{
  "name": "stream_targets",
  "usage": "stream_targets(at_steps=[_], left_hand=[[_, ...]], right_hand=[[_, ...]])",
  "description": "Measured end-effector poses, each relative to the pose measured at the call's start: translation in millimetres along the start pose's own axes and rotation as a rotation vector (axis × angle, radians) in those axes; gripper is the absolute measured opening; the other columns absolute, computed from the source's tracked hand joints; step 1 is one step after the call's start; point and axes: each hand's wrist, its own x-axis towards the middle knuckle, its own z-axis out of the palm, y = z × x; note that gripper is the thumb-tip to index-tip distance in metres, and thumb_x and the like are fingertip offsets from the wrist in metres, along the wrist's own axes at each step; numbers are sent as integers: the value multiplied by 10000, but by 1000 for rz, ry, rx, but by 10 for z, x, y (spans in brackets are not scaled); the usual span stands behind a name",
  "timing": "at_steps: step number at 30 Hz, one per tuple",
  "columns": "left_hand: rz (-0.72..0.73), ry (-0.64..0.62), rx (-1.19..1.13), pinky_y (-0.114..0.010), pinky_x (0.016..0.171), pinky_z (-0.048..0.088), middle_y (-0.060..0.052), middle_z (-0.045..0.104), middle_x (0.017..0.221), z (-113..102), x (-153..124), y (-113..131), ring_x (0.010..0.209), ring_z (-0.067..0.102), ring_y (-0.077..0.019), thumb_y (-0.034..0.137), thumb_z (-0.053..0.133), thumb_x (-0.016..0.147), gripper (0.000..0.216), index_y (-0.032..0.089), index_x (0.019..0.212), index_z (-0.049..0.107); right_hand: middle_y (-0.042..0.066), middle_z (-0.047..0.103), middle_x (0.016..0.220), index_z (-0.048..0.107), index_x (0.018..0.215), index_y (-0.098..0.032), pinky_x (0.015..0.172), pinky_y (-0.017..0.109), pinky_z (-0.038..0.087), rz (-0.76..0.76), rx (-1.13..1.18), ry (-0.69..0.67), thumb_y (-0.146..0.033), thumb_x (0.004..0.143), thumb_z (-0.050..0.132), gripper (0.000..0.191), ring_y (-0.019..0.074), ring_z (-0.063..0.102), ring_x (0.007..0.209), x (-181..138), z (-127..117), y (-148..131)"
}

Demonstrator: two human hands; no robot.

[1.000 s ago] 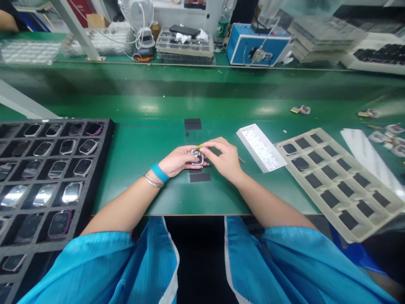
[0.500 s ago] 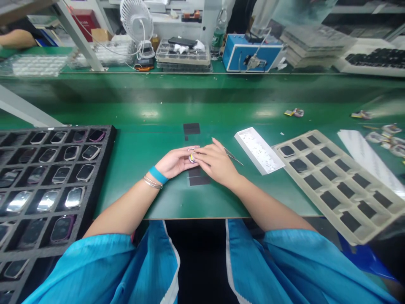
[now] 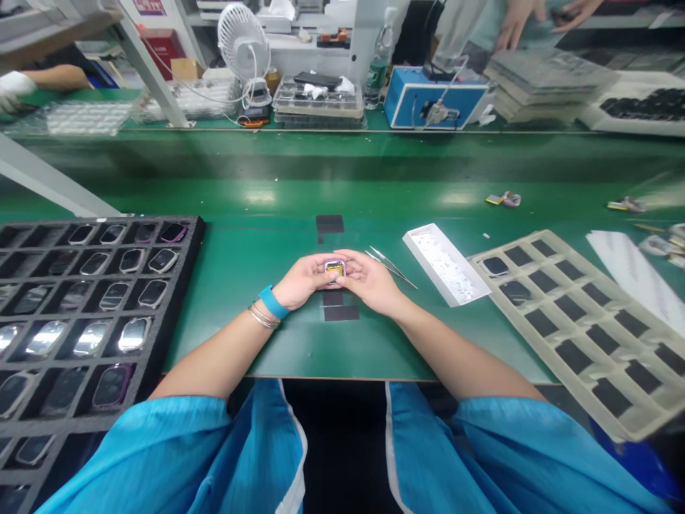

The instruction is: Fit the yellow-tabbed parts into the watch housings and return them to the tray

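Between my two hands is a small smartwatch case (image 3: 335,265) with a silvery rim, its inside facing up and showing yellow and dark parts. My left hand (image 3: 300,284) grips its left side, and my right hand (image 3: 372,284) grips the right side, with thumbs at the near edge. Below the hands, a dark mat strip (image 3: 341,313) lies on the green bench; a dark patch (image 3: 330,224) lies beyond them. A pair of tweezers (image 3: 394,269) rests just right of my right hand. Right of it stands a white box (image 3: 447,264) with small pale pieces inside.
A black foam tray (image 3: 195,239) of watches fills the left. A beige tray (image 3: 543,350) with dark pads lies at the right. Small parts (image 3: 504,199) lie behind it. On the back shelf stand a fan (image 3: 243,43) and a blue device (image 3: 428,96). Other people's hands (image 3: 516,21) show at the back.
My right hand has drawn back from over the watch case to its right side, so its open inside now shows. The view has shifted slightly; another person's hands have appeared at the top right.
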Motion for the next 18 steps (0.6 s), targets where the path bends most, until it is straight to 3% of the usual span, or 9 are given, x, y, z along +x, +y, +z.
stream_targets(at_steps=[5, 8, 12, 14, 18], left_hand=[[17, -4, 17, -329, 833, 548, -116, 718, 987, -52, 60, 22, 880, 690, -194, 272, 876, 595, 502, 131, 1036, 683], [9, 87, -16, -357, 852, 547, -110, 710, 1005, -64, 50, 119, 847, 688, -173, 183, 819, 667, 477, 141, 1112, 653], [145, 180, -31, -376, 942, 505, -98, 674, 1089, -67, -139, 379, 935, 666, -165, 147, 703, 771, 451, 166, 1213, 613], [277, 257, 168, -378, 958, 488, -79, 652, 1100, -83, -323, 505, 985, 638, -188, 154, 732, 737, 516, 194, 1238, 614], [543, 567, 703, -380, 1013, 426, -68, 625, 1088, -150, -807, 618, 1069, 570, -247, 150, 806, 638, 669, 248, 1269, 606]], right_hand=[[88, 683, 1072, 548, 1249, -205, 866, 374, 586, -19, -24, 41, -427, 733, 760, 601, 218, 678, 963, 40, 20, 38], [101, 660, 1174, 488, 1347, -233, 951, 417, 547, -26, -20, 38, -473, 714, 780, 738, 242, 641, 1090, 100, -75, 77], [111, 659, 1193, 502, 1329, -226, 964, 449, 535, -46, 2, 201, -512, 723, 763, 718, 253, 611, 1147, 166, -227, 91], [107, 689, 1114, 539, 1269, -212, 911, 443, 564, -39, 6, 285, -520, 723, 756, 663, 252, 645, 1078, 176, -252, 88], [98, 715, 970, 597, 1138, -200, 866, 468, 582, -16, -68, 327, -550, 681, 773, 602, 255, 683, 948, 140, -209, 93]])
